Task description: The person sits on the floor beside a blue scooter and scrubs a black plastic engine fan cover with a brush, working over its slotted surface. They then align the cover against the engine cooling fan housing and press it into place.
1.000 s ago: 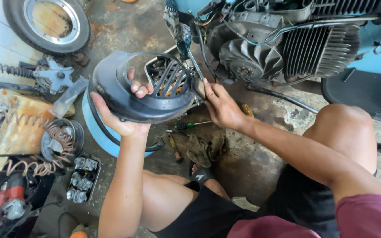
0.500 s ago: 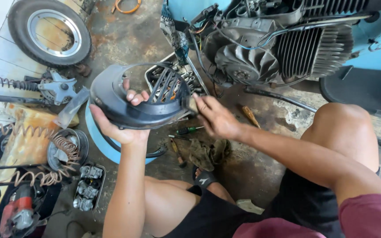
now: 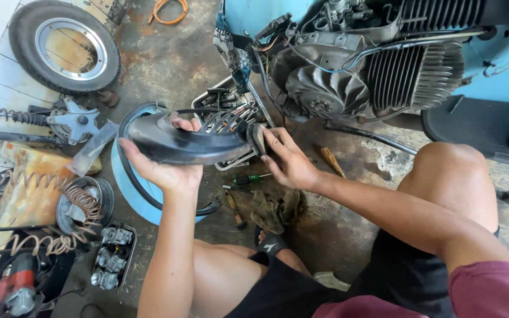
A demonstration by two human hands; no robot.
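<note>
Both my hands hold a dark round slotted engine fan cover [image 3: 189,141] above the floor. My left hand [image 3: 163,168] grips its near left rim from below, thumb over the top edge. Gripping the cover's right edge is my right hand [image 3: 287,162]. The cover is tilted nearly flat, its grille slots facing up and away. Beyond it stands a scooter engine [image 3: 349,65] with an exposed finned flywheel fan [image 3: 325,88] and cylinder fins.
A tool tray [image 3: 225,106] lies under the cover. Screwdrivers [image 3: 331,160] and a dirty rag [image 3: 275,209] lie on the concrete floor. A wheel [image 3: 63,47], a blue panel [image 3: 131,188], coiled hose [image 3: 36,235], a small parts tray [image 3: 110,262] and a grinder [image 3: 16,288] sit left.
The cover has tipped from facing me to nearly flat. My right hand has moved from beside it onto its right edge.
</note>
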